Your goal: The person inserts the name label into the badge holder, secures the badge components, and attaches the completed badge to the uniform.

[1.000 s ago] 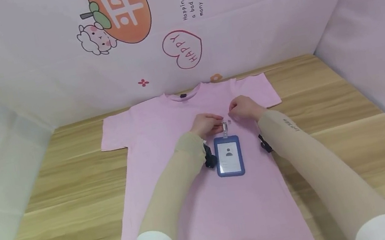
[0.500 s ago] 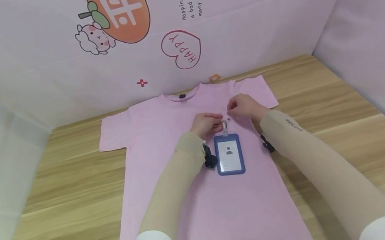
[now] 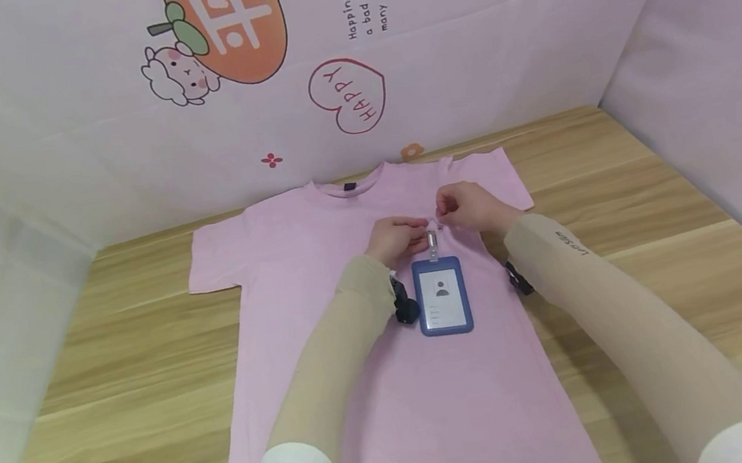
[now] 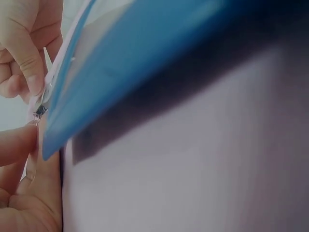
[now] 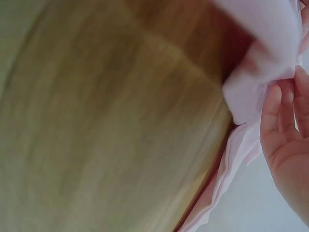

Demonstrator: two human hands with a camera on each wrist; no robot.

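A pink T-shirt (image 3: 389, 390) lies spread out, front up. On its chest is a blue-framed badge holder (image 3: 443, 296) with a white card inside. A metal badge clip (image 3: 432, 241) joins its top by a clear strap. My left hand (image 3: 397, 239) pinches that clip between thumb and fingers; the left wrist view shows the clip (image 4: 40, 110) beside the fabric. Just to the right, my right hand (image 3: 469, 206) pinches a raised fold of the shirt. In the right wrist view, pink cloth (image 5: 260, 92) lifts at the right hand's fingertips (image 5: 273, 93). The clip's mouth is too small to make out.
The shirt lies on a wood-grain table (image 3: 140, 381). A printed cloth backdrop (image 3: 461, 63) rises behind the table, with plain cloth walls on both sides. Dark wrist cameras (image 3: 405, 303) sit on both forearms.
The badge holder and its clip have shifted slightly up toward the collar. A small shiny bit by the right fingertips has also moved up a little. Both hands keep their grips.
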